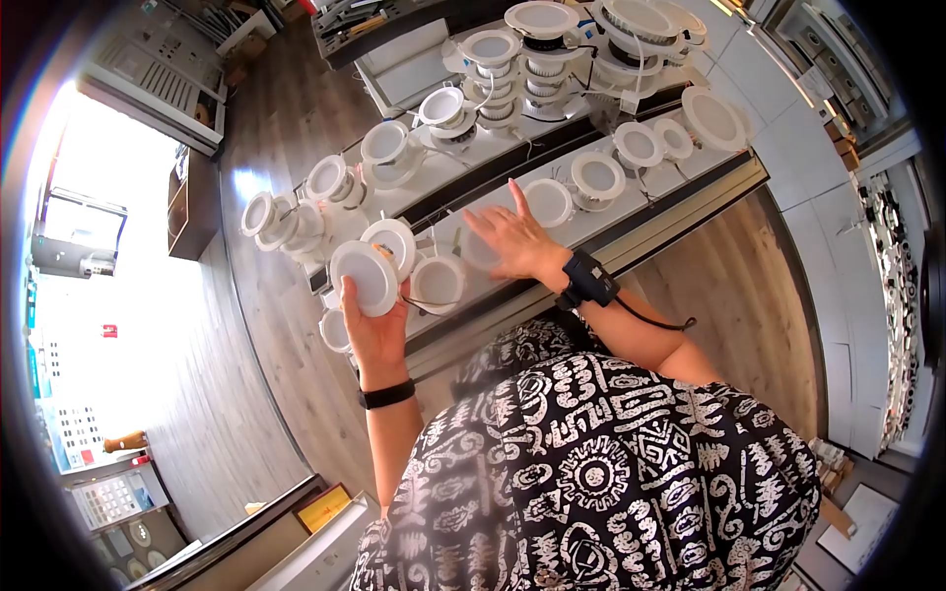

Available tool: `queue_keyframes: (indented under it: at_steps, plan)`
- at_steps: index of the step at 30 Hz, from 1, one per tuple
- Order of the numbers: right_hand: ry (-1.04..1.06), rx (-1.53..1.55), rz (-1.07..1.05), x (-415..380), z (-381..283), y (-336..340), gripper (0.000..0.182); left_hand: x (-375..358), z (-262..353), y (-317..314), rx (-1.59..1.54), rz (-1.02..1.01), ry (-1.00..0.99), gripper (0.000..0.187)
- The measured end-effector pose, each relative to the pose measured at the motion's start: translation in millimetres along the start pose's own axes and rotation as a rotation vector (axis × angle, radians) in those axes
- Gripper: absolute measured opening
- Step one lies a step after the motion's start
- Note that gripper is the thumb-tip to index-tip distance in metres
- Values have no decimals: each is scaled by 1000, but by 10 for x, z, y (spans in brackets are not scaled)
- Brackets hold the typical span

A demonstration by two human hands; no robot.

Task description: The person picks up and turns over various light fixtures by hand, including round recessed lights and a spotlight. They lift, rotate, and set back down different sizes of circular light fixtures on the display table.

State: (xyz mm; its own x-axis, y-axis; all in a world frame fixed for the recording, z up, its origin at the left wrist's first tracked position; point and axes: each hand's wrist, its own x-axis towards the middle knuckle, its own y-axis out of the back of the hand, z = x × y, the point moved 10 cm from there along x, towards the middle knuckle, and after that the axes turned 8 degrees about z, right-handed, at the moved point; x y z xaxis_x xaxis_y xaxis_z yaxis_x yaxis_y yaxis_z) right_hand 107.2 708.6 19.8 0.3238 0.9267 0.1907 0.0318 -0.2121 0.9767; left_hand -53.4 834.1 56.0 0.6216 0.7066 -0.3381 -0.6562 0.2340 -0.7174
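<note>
We extend our left forearm point(390, 443) forward, nearly straight, with the wrist roughly in line. Our left hand point(377, 330) is closed in a grip, thumb point(348, 294) upright on the outer side. We angle our right forearm point(641, 330) forward and inward across the front. Our right hand point(517, 244) is spread open, one finger point(519, 200) extended forward, apart from the others.

White lamp point(365, 279); black-and-white patterned garment point(611, 473); black wristband point(387, 395); brown wood-grain floor point(729, 295).
</note>
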Motion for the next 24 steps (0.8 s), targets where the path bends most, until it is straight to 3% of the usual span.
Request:
queue_keyframes:
  at_steps: [2,9,12,16,17,20,24]
  plan:
    - [-5,-17,-69,16,2,-23,105,-8,-1,10,-4,-14,7,42]
    - [-124,410,264,-12,350,505,92,5,41,42,-16,-16,-6,42]
    - [-320,1015,283,-77,562,667,85,21,43,80,-48,-13,-14,42]
    - [-388,1642,140,-118,520,490,67,-5,65,21,-61,8,-38,40]
    - [-377,1709,107,-139,475,508,58,-1,69,29,-58,-1,-37,41]
    - [-421,1704,179,-172,581,385,55,5,91,84,-47,-6,-44,43]
    - [-470,2171,150,-206,566,309,58,-19,130,103,-39,27,-76,41]
